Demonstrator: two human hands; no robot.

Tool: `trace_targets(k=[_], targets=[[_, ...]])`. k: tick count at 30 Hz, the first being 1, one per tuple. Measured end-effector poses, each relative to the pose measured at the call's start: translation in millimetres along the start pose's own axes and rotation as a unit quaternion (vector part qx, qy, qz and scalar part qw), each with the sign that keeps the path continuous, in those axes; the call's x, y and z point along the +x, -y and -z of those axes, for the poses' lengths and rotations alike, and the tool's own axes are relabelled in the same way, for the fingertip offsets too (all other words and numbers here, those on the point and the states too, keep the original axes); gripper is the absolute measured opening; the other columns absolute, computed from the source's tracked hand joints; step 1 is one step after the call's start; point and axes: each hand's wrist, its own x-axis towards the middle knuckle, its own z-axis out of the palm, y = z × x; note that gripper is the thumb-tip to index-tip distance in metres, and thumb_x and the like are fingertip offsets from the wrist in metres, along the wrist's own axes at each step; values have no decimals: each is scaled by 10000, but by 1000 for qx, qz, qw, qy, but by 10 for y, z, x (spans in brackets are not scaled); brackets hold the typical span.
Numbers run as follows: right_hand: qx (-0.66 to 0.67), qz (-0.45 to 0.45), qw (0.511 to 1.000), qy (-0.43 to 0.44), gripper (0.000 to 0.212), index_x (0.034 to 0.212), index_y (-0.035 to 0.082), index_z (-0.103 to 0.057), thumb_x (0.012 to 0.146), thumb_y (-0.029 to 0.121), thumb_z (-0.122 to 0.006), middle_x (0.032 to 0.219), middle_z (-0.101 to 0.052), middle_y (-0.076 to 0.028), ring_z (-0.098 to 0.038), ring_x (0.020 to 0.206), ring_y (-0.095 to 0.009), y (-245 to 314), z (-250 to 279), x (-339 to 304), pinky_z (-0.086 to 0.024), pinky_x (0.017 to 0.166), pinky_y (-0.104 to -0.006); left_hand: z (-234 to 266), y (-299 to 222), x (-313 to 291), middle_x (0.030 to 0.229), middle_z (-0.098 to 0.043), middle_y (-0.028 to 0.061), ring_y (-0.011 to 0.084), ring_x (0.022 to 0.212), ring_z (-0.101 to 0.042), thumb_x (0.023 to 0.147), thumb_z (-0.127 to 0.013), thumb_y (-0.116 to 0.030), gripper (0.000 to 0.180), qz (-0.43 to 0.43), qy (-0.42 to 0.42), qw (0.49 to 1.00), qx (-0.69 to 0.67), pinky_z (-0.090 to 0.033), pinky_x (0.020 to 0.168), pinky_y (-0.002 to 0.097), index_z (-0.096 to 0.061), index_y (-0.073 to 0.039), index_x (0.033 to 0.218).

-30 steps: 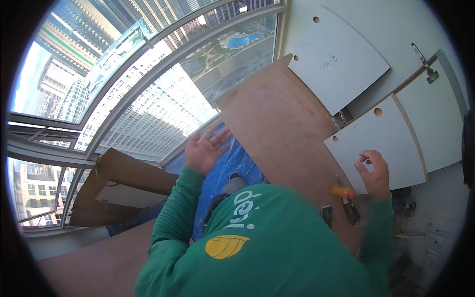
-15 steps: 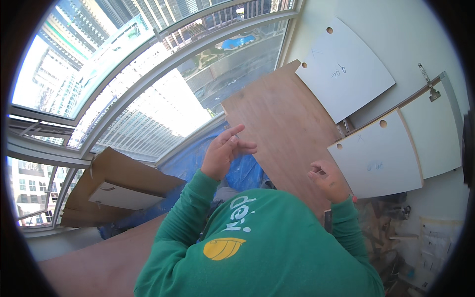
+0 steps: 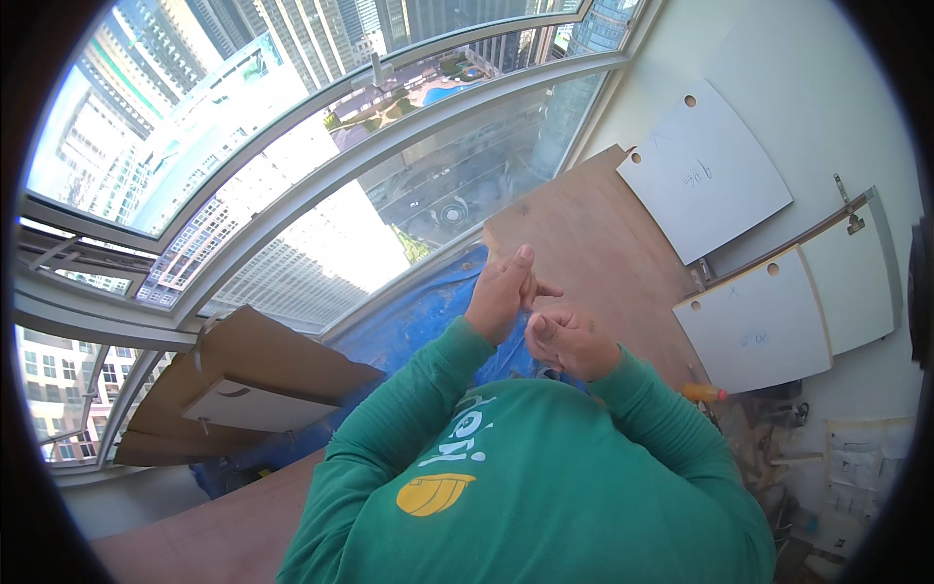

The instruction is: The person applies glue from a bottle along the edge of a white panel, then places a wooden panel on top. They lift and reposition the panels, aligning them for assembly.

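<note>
My left hand (image 3: 501, 296) is raised in front of my chest, thumb up and at least one finger stretched out to the right; I see nothing held in it. Close beside it, slightly lower and nearer, is my right hand (image 3: 572, 343), its fingers curled in and the thumb bent over them. Whatever those fingers may hold is hidden. Beyond both hands stands a large reddish-brown wooden panel (image 3: 603, 238). Blue plastic sheeting (image 3: 435, 300) shows to the left of it and behind my left hand.
White boards with round holes, one upper (image 3: 710, 180) and one lower (image 3: 759, 326), lean at the right wall. An orange-handled tool (image 3: 702, 392) lies near my right forearm. Brown cardboard (image 3: 263, 350) with a white board (image 3: 261, 405) stands left, below the window (image 3: 389, 161). Scraps (image 3: 754, 438) lie lower right.
My right hand has moved left and come up next to my left hand. My left hand has shifted right in the view. The view has turned, and the orange-handled tool now shows.
</note>
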Motion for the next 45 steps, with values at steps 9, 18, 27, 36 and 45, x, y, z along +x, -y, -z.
trace_targets(k=[9,18,27,36,45], targets=[[185,34,982,-6,507,746,64,-478,1097,429,-497,668,-516,-70,-489,523,-200,36,-600,1131,-388,487,-317,563,-212,-148,1136,-670,248,423,1073,-644,1065,-341,-573,661,77,125,929,-339,-522,965,533,-628,18,1144],[-379,279,842,-264,465,827,24,-568,1104,388,-484,731,-569,-100,-585,661,-250,-390,-409,1555,-471,605,-379,480,-22,-217,1323,-620,181,316,1191,-605,1114,-268,-530,615,-4,-65,943,-325,-459,1081,476,-545,-33,1346],[-2,71,943,-325,749,1567,17,-325,1099,598,-265,1574,-385,-153,-328,1465,-256,-474,-111,1637,-250,1214,-376,354,-56,-227,1733,-59,130,239,1600,-13,1136,-180,-481,696,-105,-8,991,80,-48,1292,373,-27,-44,1654],[-93,88,981,-149,810,1640,-2,-129,1102,593,-241,1704,-181,-132,-134,1577,-244,-87,-951,1246,-131,1277,-368,1073,216,600,1731,79,169,315,1599,63,1120,-173,-537,721,-286,-95,906,299,-27,1283,411,-10,-93,1664],[133,-7,916,-379,821,1663,107,-127,1069,655,-268,1724,-117,-153,-176,1578,-328,-43,-15,1571,-146,1257,-519,214,83,-26,1727,-108,179,328,1599,-39,1108,-234,-554,767,-195,20,965,177,-33,1282,424,-99,-32,1653]])
